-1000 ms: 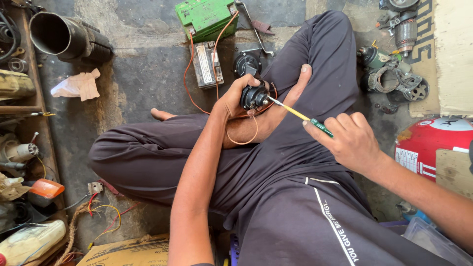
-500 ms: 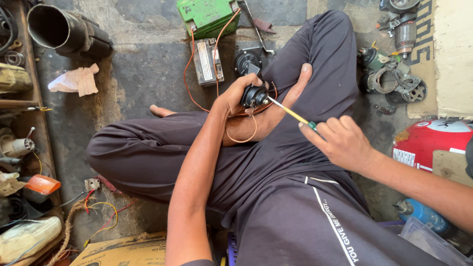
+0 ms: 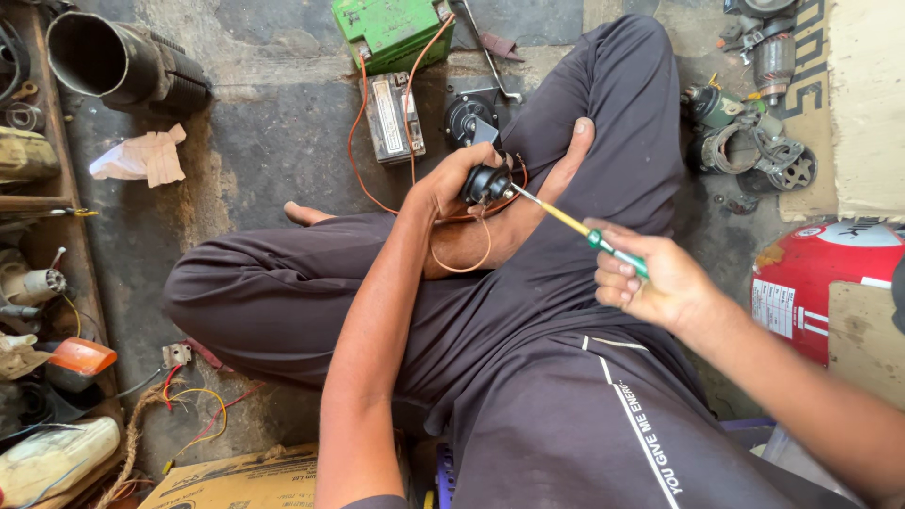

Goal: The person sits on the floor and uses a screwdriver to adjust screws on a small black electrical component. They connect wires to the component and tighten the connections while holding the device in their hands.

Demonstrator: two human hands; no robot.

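Glossy black plastic horn (image 3: 486,183), green plastic-handled screwdriver (image 3: 617,253), rough concrete floor (image 3: 273,132).

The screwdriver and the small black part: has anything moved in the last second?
Barely. The right hand slid slightly back along the screwdriver, its grip settling on the green handle end. The tip stayed in the small black round part, which the left hand kept holding over the foot. Nothing was let go; the orange wire still loops below.
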